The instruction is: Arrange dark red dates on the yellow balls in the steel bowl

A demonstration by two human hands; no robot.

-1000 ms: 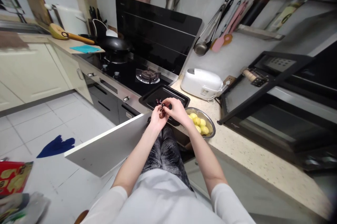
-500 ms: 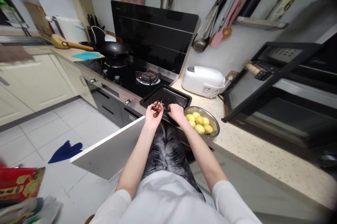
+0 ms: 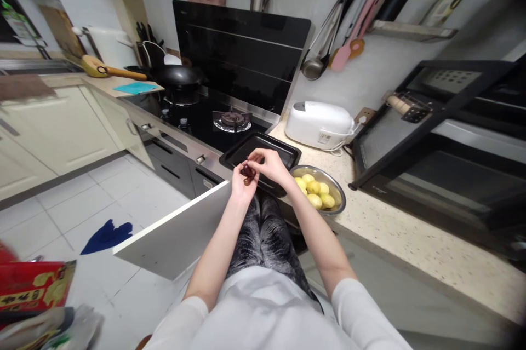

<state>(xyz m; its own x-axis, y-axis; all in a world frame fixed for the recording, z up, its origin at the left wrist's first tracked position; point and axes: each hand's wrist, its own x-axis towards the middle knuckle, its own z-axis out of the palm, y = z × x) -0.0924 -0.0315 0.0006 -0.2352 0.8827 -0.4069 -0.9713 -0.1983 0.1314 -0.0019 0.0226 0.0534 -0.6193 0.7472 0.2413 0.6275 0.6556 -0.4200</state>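
Observation:
My left hand (image 3: pixel 244 181) is cupped, palm up, around several small dark reddish-brown pieces (image 3: pixel 249 172), glossy and too small to name for certain. Over it comes my right hand (image 3: pixel 267 164), its thumb and fingertips pinched together at the pieces; what lies between those fingertips is hidden. Both hands are above the near left part of a black rectangular baking tray (image 3: pixel 283 148), which rests at the counter's edge by the stove. Right of the tray, a steel bowl (image 3: pixel 342 196) holds several yellow, peeled-looking round potatoes or fruits (image 3: pixel 314 187).
A white appliance (image 3: pixel 320 124) stands behind the bowl, and a black oven (image 3: pixel 444 175) fills the right side. The gas burner (image 3: pixel 232 119) and a wok (image 3: pixel 178 75) are to the left. An open cabinet door (image 3: pixel 176 235) juts out beside my left forearm.
My right hand has moved up and left from the tray to the pieces in my left hand. My left hand has shifted slightly right and down, still holding them.

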